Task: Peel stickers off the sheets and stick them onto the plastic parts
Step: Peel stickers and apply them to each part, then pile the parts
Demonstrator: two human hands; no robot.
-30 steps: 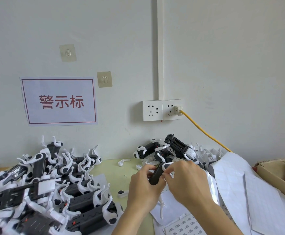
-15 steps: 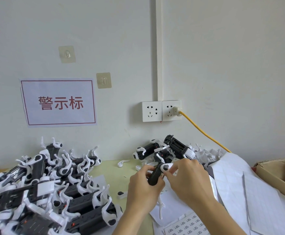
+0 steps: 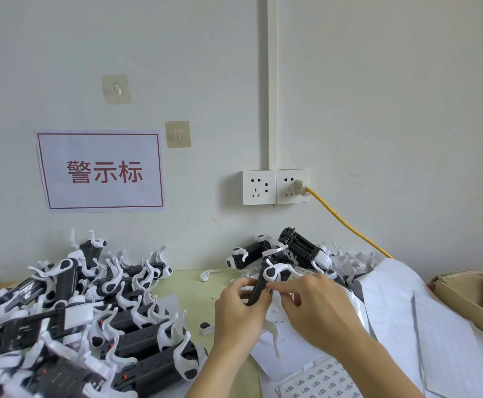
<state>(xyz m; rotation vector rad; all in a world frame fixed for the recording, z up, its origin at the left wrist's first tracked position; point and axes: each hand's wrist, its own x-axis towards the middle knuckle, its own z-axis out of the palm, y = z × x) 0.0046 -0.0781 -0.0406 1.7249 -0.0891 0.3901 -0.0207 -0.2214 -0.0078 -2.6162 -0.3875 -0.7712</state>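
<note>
My left hand [image 3: 239, 313] grips a black-and-white plastic part [image 3: 259, 285] from below, holding it above the table's middle. My right hand [image 3: 310, 304] pinches the same part near its white rounded joint, fingertips against its side. Any sticker under those fingertips is hidden. A sheet of small printed stickers [image 3: 319, 380] lies below my right wrist. Emptied white backing sheets [image 3: 401, 305] pile up to the right.
A large heap of black-and-white parts [image 3: 70, 320] fills the left of the yellow-green table [image 3: 194, 294]. A smaller heap [image 3: 295, 251] sits by the wall. A cardboard box [image 3: 470, 294] stands at the right. A yellow cable [image 3: 346, 225] runs from the wall socket [image 3: 274, 186].
Both hands stay on the part in nearly the same place. My right fingers have shifted slightly along the part's side.
</note>
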